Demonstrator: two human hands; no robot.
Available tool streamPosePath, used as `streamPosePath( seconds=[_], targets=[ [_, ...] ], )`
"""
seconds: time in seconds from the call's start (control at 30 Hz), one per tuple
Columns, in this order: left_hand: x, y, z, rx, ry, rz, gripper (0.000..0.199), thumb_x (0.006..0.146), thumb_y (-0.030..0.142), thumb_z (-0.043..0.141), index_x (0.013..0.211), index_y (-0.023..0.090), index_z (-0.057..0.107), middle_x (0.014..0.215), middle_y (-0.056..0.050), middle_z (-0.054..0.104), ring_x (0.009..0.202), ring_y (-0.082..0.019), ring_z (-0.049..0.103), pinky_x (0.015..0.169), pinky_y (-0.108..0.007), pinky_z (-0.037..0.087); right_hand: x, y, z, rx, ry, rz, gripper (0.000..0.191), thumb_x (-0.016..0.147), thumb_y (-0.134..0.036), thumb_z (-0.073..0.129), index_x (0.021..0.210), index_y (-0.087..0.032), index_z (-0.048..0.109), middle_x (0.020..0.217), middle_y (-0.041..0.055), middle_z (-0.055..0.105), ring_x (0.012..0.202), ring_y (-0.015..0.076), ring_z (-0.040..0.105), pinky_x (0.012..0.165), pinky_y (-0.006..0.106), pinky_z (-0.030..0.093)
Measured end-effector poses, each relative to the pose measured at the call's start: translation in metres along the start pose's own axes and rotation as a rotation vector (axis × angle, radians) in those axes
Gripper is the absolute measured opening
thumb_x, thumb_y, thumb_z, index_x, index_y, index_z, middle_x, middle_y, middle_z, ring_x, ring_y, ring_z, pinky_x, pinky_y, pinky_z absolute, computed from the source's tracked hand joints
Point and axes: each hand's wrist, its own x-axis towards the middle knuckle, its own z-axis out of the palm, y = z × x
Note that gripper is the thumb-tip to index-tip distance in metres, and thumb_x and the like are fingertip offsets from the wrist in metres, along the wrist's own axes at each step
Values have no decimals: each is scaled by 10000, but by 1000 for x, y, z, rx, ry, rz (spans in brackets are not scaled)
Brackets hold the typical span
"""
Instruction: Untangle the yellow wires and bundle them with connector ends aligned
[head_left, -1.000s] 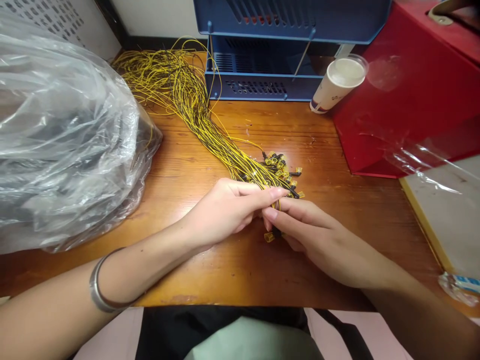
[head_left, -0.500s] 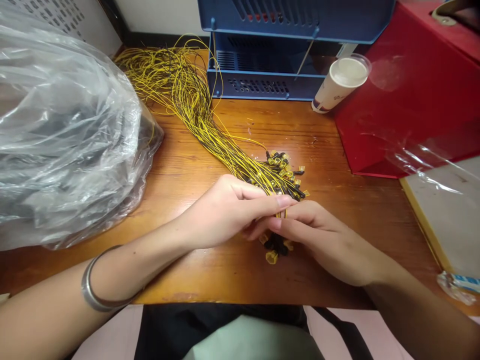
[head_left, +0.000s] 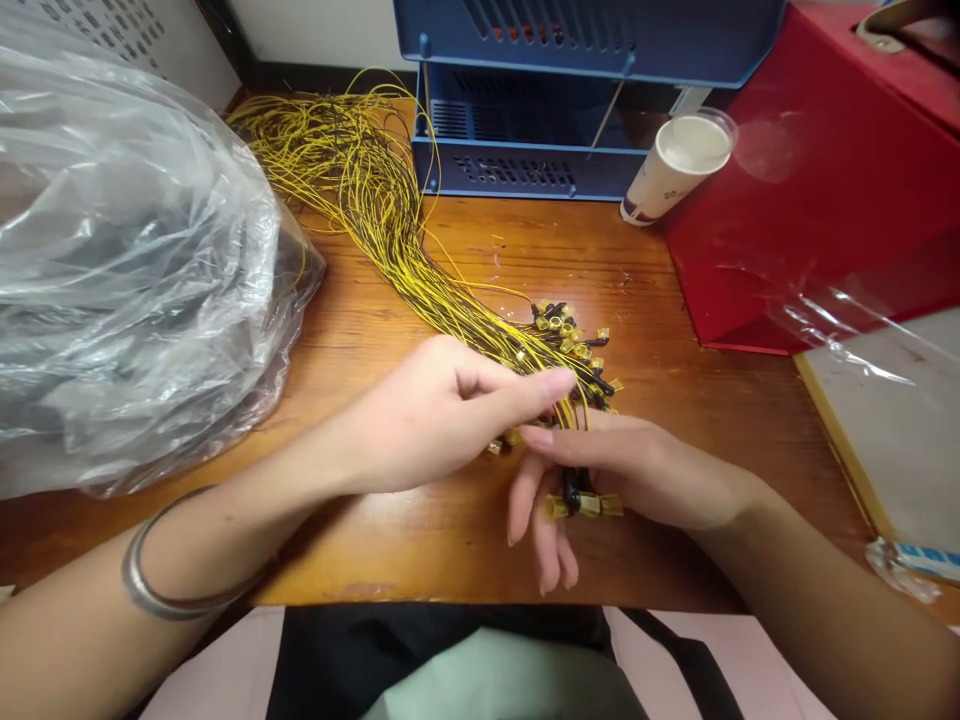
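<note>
Clock directions: read from the joined thumbs, twelve pointing away from the person.
Bracelet: a metal band (head_left: pixel 142 590) around the left forearm, at eight o'clock.
Capped plugs: yellow-capped wire ends (head_left: pixel 589 504), hanging at six o'clock, just below the right thumb.
Right hand: the right hand (head_left: pixel 622 462), with thumb and forefinger closed on a few yellow and black strands; its other fingers hang loose and spread.
Left hand: the left hand (head_left: pixel 442 415), closed, thumb laid over the same strands just above the right thumb; its fingertips are hidden.
Wires: the main bundle of wires (head_left: pixel 450 300) lies on the table (head_left: pixel 375 540), running from beside the grip toward between ten and eleven o'clock; more plugs (head_left: pixel 559 322) cluster at twelve.
Bag: a clear plastic bag (head_left: pixel 142 300), at ten o'clock.
Box: a red box (head_left: pixel 810 190), between one and two.
Cup: a tilted paper cup (head_left: pixel 675 170), at one.
Rack: a blue rack (head_left: pixel 525 172), at twelve, beyond the plugs.
</note>
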Motion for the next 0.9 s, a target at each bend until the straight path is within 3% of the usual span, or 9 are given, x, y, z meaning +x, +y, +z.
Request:
streamPosePath(
  seconds=[0.07,0.17,0.3,0.47,0.63,0.7,0.8,0.9],
  targets=[
    [-5,2,-13,269,71,-26,561,952,530,482,546,160,595,468,30,407,453,-77,347,450,-245,228,-3,-1,-5,9,40,21,529,999,-500,446,857,-81,736,721,124,750,597,166,681,662,291,554],
    [-8,2,-26,636,96,-61,417,920,435,515,608,184,631,536,18,492,510,-96,397,520,-255,255,-6,-2,-11,34,88,18,505,980,-479,487,856,-63,745,736,140,754,625,175,703,648,285,576],
    [-4,-1,-21,806,91,-135,412,904,488,492,650,219,673,573,5,563,531,-120,422,570,-277,266,-5,-2,-13,31,123,-3,471,983,-419,491,857,-44,747,731,146,752,629,173,714,628,269,585],
    [6,-8,-7,794,226,-232,419,869,548,503,667,222,673,653,-21,646,594,-164,515,598,-291,268,-2,-1,-11,37,141,5,471,993,-418,482,855,-53,745,724,137,750,634,170,714,622,267,588],
    [8,-12,-17,696,251,-213,288,841,423,560,663,207,626,620,9,610,587,-147,505,589,-273,290,-3,-2,-10,10,145,-24,473,977,-453,513,882,-49,742,741,139,752,629,173,713,621,277,596],
    [6,-11,-23,524,203,-161,299,848,380,575,625,182,556,586,26,547,562,-115,465,558,-249,296,-5,-2,-9,-30,160,-51,480,984,-461,508,907,-46,735,759,140,754,635,169,714,624,273,598],
    [2,-6,-27,201,37,-103,369,874,337,585,583,163,439,551,49,411,513,-71,355,498,-214,265,-5,-1,-8,-107,204,-122,456,1001,-446,499,938,-51,718,794,127,752,653,156,711,622,256,596],
    [1,-3,-25,-20,-76,-86,381,874,300,612,575,159,422,538,60,339,494,-56,285,467,-206,218,-5,1,-6,-159,277,-184,434,1002,-457,509,935,-72,696,808,105,743,661,148,706,622,251,594]
  ],
)
